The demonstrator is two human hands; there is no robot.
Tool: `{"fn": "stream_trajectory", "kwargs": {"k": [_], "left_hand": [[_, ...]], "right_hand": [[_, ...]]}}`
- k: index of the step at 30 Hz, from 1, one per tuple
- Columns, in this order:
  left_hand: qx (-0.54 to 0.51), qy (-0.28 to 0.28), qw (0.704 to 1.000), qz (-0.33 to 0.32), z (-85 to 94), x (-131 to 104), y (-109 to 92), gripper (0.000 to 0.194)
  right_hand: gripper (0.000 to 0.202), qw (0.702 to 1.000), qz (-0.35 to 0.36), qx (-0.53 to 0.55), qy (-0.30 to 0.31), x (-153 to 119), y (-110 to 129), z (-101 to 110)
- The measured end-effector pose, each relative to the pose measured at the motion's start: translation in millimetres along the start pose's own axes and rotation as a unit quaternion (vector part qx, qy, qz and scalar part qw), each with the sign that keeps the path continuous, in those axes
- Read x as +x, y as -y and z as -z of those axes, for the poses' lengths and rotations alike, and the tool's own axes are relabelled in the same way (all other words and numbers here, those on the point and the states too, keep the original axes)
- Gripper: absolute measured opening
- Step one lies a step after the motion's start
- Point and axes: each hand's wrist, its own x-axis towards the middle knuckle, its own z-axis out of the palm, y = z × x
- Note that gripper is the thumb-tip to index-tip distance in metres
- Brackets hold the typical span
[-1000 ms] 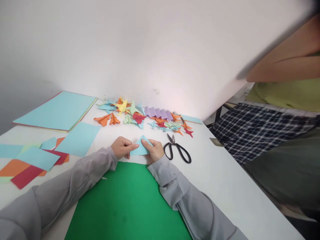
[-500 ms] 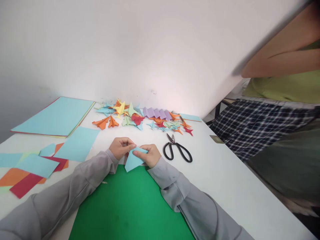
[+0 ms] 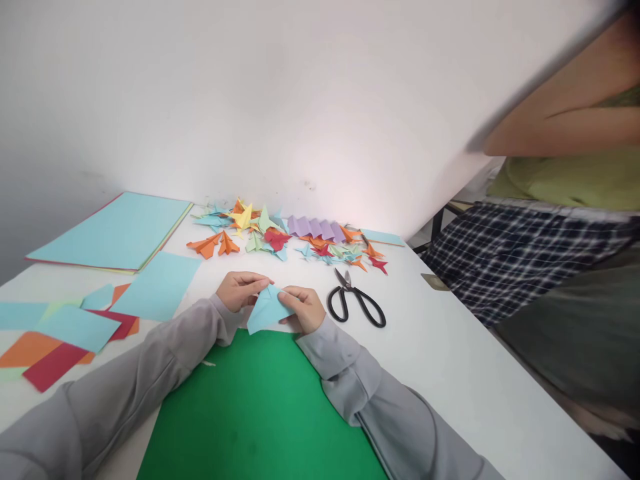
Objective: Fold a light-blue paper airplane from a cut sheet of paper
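A folded light-blue paper point(image 3: 266, 312) is held up between both hands, over the far edge of a green sheet point(image 3: 260, 407). My left hand point(image 3: 241, 291) pinches its upper left corner between thumb and fingers. On the right side of the paper, my right hand point(image 3: 304, 308) grips it with the thumb on top and the fingers behind. The fingertips under the paper are partly hidden. Black-handled scissors point(image 3: 356, 297) lie with blades slightly apart, to the right of my right hand.
Folded paper shapes point(image 3: 275, 240) and a purple pleated strip point(image 3: 316, 229) lie along the wall. Stacked large sheets point(image 3: 113, 230) and loose coloured pieces point(image 3: 77, 328) are on the left. A person point(image 3: 565, 147) stands at the right.
The blue paper has been raised and tilted slightly, so more of its folded face shows. My left hand has shifted a little left and up. The right thumb has moved up on the paper.
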Motion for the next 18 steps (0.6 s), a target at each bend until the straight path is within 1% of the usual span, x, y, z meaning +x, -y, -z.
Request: {"fn": "stream_trajectory", "kwargs": {"k": [3, 8, 15, 18], "left_hand": [[-0.035, 0.006, 0.999, 0.001, -0.2, 0.3, 1.9, 0.032], [-0.054, 0.021, 0.998, 0.013, 0.3, 2.3, 4.6, 0.032], [-0.017, 0.031, 0.999, -0.003, 1.5, 3.1, 5.5, 0.032], [0.004, 0.03, 1.0, -0.005, 0.9, 1.6, 3.7, 0.031]], "right_hand": [[0.025, 1.0, 0.013, 0.0, -0.002, -1.0, 0.5, 0.1], [0.027, 1.0, 0.019, 0.018, -0.01, 0.4, -1.3, 1.7], [0.026, 1.0, 0.017, 0.019, -0.015, 0.1, 0.8, 1.7], [0.026, 1.0, 0.004, 0.022, -0.014, 0.0, 2.4, 0.5]]}}
